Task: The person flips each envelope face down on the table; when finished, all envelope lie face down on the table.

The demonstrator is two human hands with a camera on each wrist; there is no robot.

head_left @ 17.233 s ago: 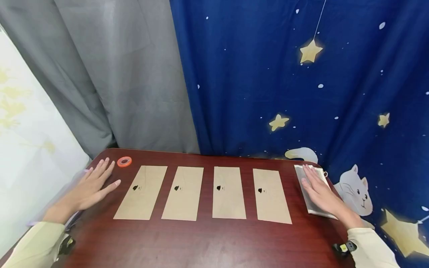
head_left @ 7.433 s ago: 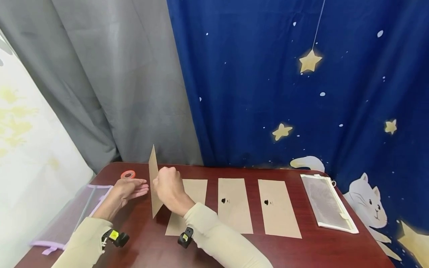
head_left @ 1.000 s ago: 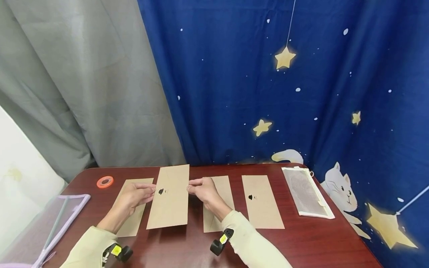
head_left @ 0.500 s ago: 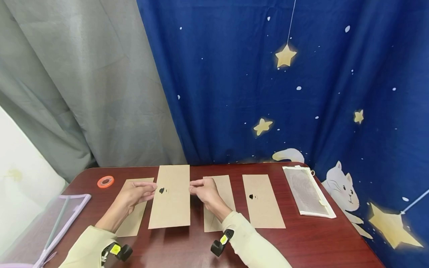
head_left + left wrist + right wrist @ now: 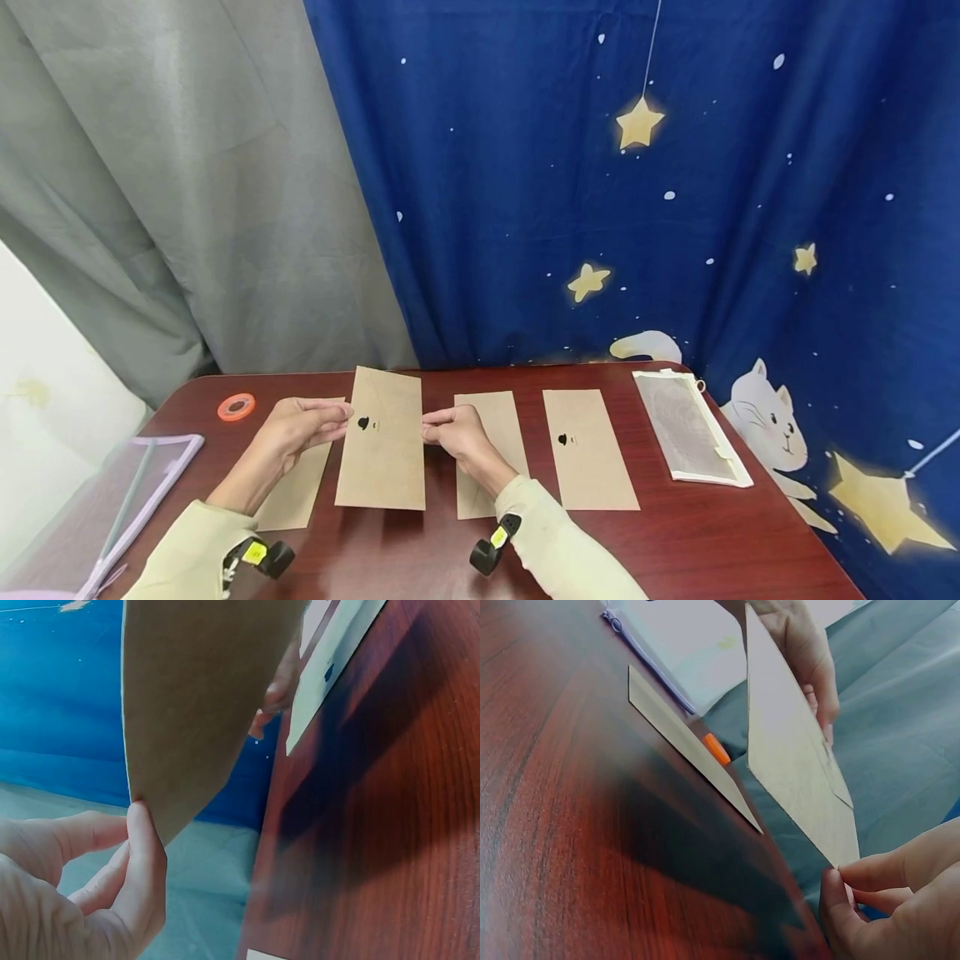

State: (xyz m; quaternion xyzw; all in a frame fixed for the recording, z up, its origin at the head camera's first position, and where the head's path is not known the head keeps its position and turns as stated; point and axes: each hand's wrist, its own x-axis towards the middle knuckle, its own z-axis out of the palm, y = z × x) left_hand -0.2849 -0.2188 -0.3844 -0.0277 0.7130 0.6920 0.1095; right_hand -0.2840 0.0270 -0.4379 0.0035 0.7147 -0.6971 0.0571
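Note:
A brown kraft-paper envelope (image 5: 382,458) with a small black hat print is held up above the table, tilted. My left hand (image 5: 296,433) pinches its left edge between thumb and fingers. On the opposite edge, my right hand (image 5: 461,437) grips it the same way. The left wrist view shows the plain back of the envelope (image 5: 195,697) over the left fingertips. In the right wrist view a flap line crosses the envelope (image 5: 795,742). Another envelope (image 5: 296,496) lies flat behind my left wrist, partly covered. A third envelope (image 5: 504,417) lies partly under my right hand.
One more envelope (image 5: 592,479) lies flat to the right. A white-edged mesh zip pouch (image 5: 690,429) is at the right end of the dark red table (image 5: 712,542). An orange tape roll (image 5: 236,407) sits at the far left, near a purple-edged mesh pouch (image 5: 172,475).
Earlier, the leftmost envelope was held upright; now it lies flat and another is held between both hands. Over the last second, the held envelope has turned and tilted slightly.

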